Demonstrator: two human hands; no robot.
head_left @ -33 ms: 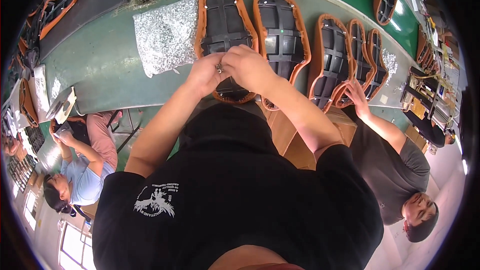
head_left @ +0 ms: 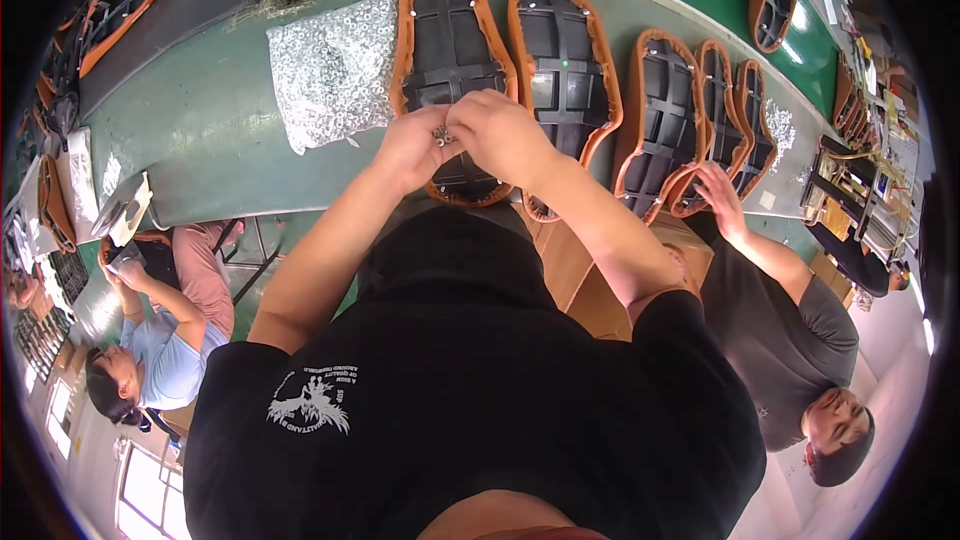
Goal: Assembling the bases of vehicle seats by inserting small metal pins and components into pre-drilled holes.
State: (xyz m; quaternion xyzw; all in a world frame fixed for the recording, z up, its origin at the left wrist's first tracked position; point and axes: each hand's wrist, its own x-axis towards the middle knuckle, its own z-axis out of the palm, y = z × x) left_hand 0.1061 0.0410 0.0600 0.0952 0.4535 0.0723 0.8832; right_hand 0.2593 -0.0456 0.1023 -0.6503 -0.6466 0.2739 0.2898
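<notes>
My left hand (head_left: 412, 148) and my right hand (head_left: 503, 133) meet over an upturned saddle (head_left: 450, 35) with a black plastic underside and an orange-brown rim. It lies on the green belt (head_left: 200, 120). My left hand cups a few small metal parts (head_left: 438, 136). The fingertips of my right hand pinch at those parts. Both hands hide the saddle's middle.
A clear bag of small metal parts (head_left: 335, 65) lies just left of the saddle. More upturned saddles (head_left: 562, 60) line the belt to the right. A co-worker's hand (head_left: 722, 195) rests by the far ones. Another person (head_left: 150, 340) sits at lower left. Cardboard boxes (head_left: 575, 270) stand below the belt.
</notes>
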